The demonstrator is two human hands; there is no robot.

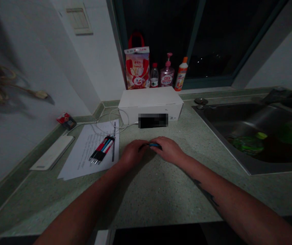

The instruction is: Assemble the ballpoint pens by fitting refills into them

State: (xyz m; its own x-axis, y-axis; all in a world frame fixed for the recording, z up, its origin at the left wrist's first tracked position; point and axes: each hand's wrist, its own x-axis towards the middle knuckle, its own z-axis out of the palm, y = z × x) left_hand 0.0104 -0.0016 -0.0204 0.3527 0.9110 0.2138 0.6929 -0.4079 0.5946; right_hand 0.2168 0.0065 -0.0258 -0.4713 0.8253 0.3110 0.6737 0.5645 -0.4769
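Note:
Both hands meet over the middle of the counter, in front of a black device with a blurred screen [153, 121]. Between them lies a pen with a blue barrel and dark ends [154, 145]. My right hand [167, 148] is closed with its fingers round the blue part. My left hand [135, 152] is closed at the pen's dark left end, its fingertips almost touching the right hand's. Much of the pen is hidden by the fingers. To the left, several pens [102, 149] in black, red, blue and white lie side by side on printed paper sheets [75, 160].
Behind stands a white box [148, 98], with a red bag [137, 69] and bottles [166, 73] on the sill. A white cable [97, 126] loops across the counter. On the left lies a white power strip [52, 153]; a sink [238, 160] is at right.

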